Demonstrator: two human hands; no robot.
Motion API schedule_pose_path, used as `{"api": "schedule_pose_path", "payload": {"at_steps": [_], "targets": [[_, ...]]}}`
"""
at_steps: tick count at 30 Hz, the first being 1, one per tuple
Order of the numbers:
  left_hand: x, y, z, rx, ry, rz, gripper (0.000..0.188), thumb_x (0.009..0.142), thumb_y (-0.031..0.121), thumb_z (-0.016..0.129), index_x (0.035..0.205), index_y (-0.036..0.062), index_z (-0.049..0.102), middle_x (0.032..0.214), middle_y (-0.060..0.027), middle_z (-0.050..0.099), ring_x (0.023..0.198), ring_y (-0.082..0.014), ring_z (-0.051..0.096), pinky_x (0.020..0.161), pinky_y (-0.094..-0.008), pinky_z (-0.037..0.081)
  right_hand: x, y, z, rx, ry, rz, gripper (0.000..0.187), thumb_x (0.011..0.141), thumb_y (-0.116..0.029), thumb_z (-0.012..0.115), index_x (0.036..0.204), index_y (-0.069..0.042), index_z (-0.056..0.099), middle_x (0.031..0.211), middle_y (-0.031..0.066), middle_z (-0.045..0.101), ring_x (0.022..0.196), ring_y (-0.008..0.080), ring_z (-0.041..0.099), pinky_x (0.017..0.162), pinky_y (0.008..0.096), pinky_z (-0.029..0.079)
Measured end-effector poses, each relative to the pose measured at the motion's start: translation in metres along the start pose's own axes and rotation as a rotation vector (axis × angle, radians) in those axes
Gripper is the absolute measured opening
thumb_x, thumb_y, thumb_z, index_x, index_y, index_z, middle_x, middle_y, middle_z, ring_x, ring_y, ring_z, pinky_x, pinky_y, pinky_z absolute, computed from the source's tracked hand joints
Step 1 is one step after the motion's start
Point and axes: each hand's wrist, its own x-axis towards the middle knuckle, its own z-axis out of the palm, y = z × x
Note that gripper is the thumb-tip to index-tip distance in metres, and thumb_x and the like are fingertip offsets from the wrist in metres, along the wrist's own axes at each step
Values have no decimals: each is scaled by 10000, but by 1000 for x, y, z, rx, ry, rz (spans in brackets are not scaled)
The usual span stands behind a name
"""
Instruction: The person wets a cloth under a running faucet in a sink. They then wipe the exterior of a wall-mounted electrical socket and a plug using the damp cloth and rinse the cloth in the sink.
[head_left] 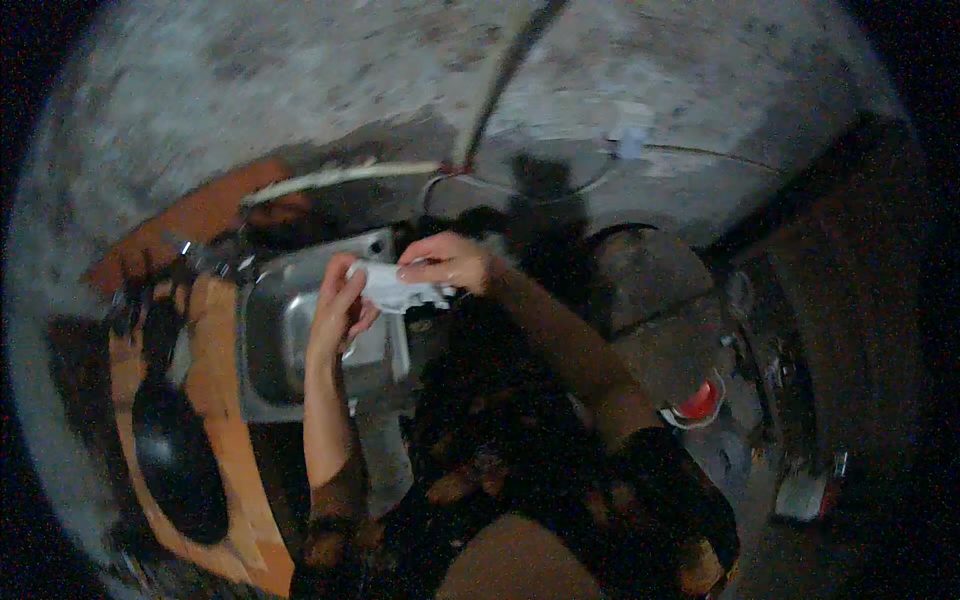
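Note:
Both my hands are raised over the right side of a steel sink [262,350], with a limp white piece [390,288] stretched between them. It has dark marks or gaps along its lower edge; it could be a packet or a cloth, and blur hides which. The fingers of my left hand [336,312] pinch its left end. From the right, my right hand [447,264] grips its upper right part, fingers bent and pressed together. Part of the sink basin is hidden behind my left hand and forearm.
A black rounded pan [178,460] lies on a wooden worktop [215,350] left of the sink. Behind stands a reddish-brown panel [200,218]. A pipe [500,85] runs up the rough wall. Lower right are a red-and-white item [700,402] and a pale box [800,497].

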Motion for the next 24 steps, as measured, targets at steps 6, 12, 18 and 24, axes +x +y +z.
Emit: {"api": "schedule_pose_path", "payload": {"at_steps": [6,12,18,24], "targets": [[42,-44,65,-184,-76,-125,118,900,198,517,823,125,465,540,16,425,389,-62,357,350,-194,243,-60,81,-79,-630,357,-516,136,835,-117,576,936,-27,569,948,85,573,874,181,560,702,296,463],[79,-115,106,-239,-153,-258,94,904,193,509,854,118,483,665,-2,470,553,-90,430,437,-209,307,-154,79,-150,731,796,-190,278,853,-246,553,1034,-35,556,973,75,587,871,190,562,727,322,475],[124,-162,166,102,-243,-258,48,885,149,516,900,108,534,717,10,509,616,-109,489,530,-247,395,-212,32,-285,239,1490,-361,260,854,-213,562,1045,-37,556,1015,72,584,967,177,536,838,313,432],[134,-191,209,117,-261,-365,103,857,187,577,902,102,538,779,-4,543,624,-110,500,549,-251,411,-161,50,-373,-856,1163,-353,201,760,-62,607,958,-47,573,974,78,564,984,231,509,846,329,416]]}}
